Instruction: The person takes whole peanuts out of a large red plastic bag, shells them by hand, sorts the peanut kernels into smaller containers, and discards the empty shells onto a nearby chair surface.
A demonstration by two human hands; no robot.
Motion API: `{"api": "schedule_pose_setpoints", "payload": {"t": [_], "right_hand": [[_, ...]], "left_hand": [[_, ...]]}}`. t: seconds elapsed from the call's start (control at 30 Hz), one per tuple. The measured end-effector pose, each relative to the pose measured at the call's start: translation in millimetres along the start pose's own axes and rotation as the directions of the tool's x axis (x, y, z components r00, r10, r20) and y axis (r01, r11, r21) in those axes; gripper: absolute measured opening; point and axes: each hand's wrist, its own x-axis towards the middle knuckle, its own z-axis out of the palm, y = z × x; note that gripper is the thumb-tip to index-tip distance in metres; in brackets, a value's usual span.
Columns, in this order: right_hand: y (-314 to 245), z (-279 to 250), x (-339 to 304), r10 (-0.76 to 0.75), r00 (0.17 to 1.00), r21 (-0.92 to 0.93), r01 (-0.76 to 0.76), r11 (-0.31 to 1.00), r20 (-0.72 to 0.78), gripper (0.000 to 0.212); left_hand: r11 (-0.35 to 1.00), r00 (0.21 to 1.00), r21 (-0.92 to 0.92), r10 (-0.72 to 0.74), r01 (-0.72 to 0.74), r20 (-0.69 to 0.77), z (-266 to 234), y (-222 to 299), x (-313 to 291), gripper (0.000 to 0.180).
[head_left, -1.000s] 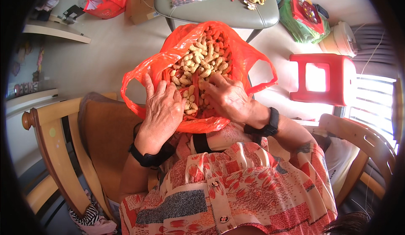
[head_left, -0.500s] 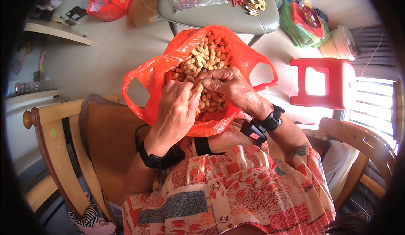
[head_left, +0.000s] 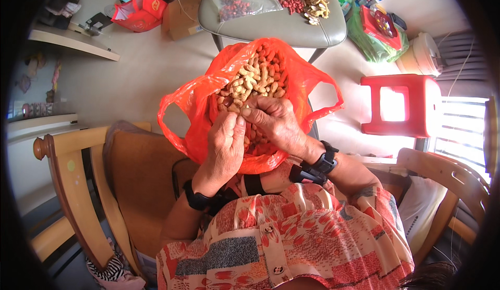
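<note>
A red plastic carrier bag (head_left: 194,98) stands open in front of me, its two handle loops spread to the sides. Unshelled peanuts (head_left: 253,79) fill it, pale tan on top and red-tinted near the wall. My left hand (head_left: 227,139) and my right hand (head_left: 276,122) meet over the bag's near half, thumbs and fingertips pinched together. Between the fingertips is a peanut, mostly hidden, with only a small pale bit showing. Both wrists wear black straps.
Beyond the bag, a grey padded seat (head_left: 250,29) bears a clear plastic bag (head_left: 252,1) of red kernels, loose red kernels (head_left: 291,3) and empty shells (head_left: 316,6). A red plastic stool (head_left: 431,105) stands right. Wooden chairs (head_left: 73,170) flank me; a cardboard box (head_left: 179,16) stands far left.
Both hands have shifted slightly, the fingertips closing tighter so less of the peanut shows. The whole view has moved a little, placing the bag slightly lower.
</note>
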Motion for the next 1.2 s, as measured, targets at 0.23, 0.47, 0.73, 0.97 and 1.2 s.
{"api": "schedule_pose_setpoints", "payload": {"t": [0.23, 0.47, 0.73, 0.97, 1.2], "right_hand": [[13, 13, 7, -0.401, 0.914, -0.232, 0.378, 0.896, -0.061, 0.016], [4, 17, 2, -0.057, 0.997, 0.408, 0.071, 0.91, -0.046, 0.019], [15, 10, 14, 0.081, 0.986, 0.586, -0.153, 0.796, 0.146, 0.023], [23, 1, 22, 0.078, 0.934, 0.767, -0.332, 0.55, 0.349, 0.03], [39, -3, 30, -0.004, 0.884, 0.849, -0.448, 0.279, 0.468, 0.031]], "left_hand": [[0.998, 0.995, -0.018, 0.053, -0.054, -0.09, 5, 5, 6, 0.015], [0.997, 0.988, -0.069, -0.048, 0.038, -0.147, -6, 5, 12, 0.018], [0.879, 0.987, -0.451, -0.154, 0.154, 0.037, -13, 7, 16, 0.02], [0.732, 0.862, 0.502, 0.504, -0.46, 0.055, -17, -7, 23, 0.024], [0.72, 0.864, 0.52, 0.498, -0.458, 0.073, -20, -10, 26, 0.019]]}}
